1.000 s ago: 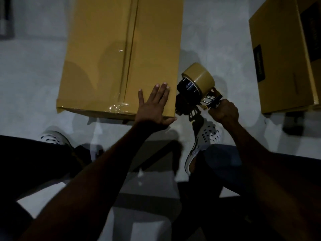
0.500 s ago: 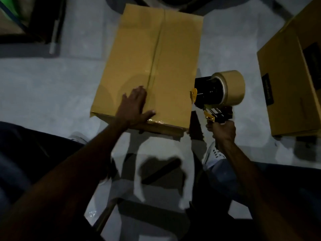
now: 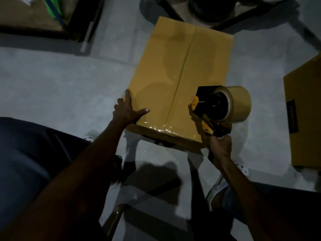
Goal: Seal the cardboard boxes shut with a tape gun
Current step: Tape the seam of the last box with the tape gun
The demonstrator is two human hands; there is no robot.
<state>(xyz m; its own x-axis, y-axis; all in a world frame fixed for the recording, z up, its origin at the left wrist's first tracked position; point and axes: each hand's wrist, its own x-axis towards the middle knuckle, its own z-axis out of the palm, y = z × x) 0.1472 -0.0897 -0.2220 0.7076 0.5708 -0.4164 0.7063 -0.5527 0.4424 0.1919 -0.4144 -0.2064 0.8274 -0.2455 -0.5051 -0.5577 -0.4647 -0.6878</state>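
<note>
Head view, steeply down, close

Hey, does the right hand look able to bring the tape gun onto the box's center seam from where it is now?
Probably yes. The right hand grips the tape gun above the box, just right of the center seam; the left hand rests at the left edge, clear of the seam.

Cardboard box [image 3: 182, 80] — bare floor [image 3: 69, 87] open to its left; tape gun [image 3: 218, 105] over near-right corner; second box [image 3: 304, 119] well right, floor strip between.
</note>
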